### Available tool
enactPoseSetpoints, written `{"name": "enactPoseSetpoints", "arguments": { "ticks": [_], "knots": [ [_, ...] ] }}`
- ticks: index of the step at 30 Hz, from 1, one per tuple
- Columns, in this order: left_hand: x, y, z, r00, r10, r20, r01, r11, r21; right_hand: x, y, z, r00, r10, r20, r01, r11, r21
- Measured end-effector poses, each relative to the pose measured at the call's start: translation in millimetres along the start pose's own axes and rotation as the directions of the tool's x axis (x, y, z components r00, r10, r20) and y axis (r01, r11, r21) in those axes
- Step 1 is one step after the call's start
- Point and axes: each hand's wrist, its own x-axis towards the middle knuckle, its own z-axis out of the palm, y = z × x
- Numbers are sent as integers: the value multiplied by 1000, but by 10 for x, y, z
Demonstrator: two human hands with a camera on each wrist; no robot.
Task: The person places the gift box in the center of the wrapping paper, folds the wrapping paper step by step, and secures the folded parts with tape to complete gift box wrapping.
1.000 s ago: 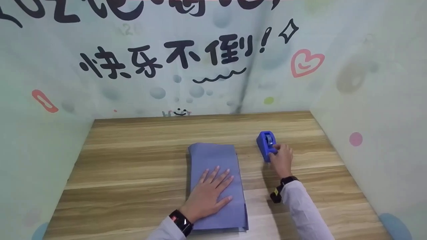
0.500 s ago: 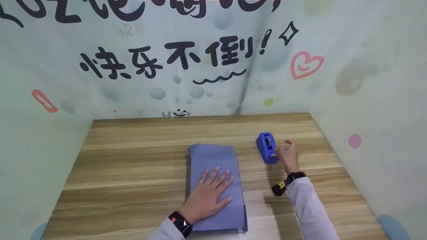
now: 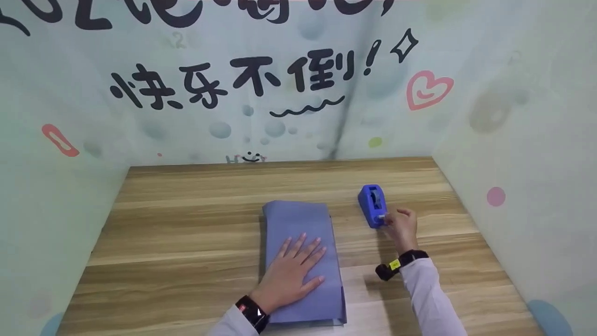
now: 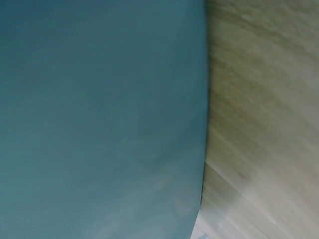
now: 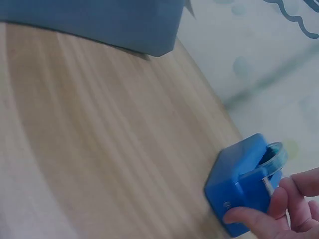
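Observation:
A long box wrapped in plain blue-purple paper (image 3: 305,217) lies lengthwise on the table, its near end showing loose paper edges. My left hand (image 3: 287,275) rests flat on top of it with spread fingers. To the box's right stands a blue tape dispenser (image 3: 372,203) holding a roll of clear tape (image 5: 275,158). My right hand (image 3: 402,226) is at the dispenser's near end. The right wrist view has the thumb against the dispenser's front and curled fingers beside the cutter, apparently pinching the tape's end, which is hard to make out. In the left wrist view only wrapping paper (image 4: 104,119) and tabletop show.
The wood-grain table (image 3: 177,233) extends to both sides of the box. A pale printed backdrop (image 3: 298,135) rises along its back edge, with pale panels at left and right. Black wrist bands (image 3: 253,313) sit on both wrists.
My right hand let go of the dispenser's near end, drew away to the right, and has come back lower against its front. The left hand and box have stayed put.

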Motion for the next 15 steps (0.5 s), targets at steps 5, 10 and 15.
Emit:
{"name": "enactPoseSetpoints", "arguments": {
  "ticks": [5,10,15],
  "knots": [
    [3,-3,21,1000,-3,-3,3,1000,-1,-44,102,-43,998,-51,-20,52,997,49],
    [-1,-4,25,1000,-10,13,10,1000,3,-13,256,-76,997,-73,-21,74,997,28],
    [15,9,13,1000,-5,9,5,1000,7,2,258,-122,1000,0,-15,-1,998,-58]
  ]
}}
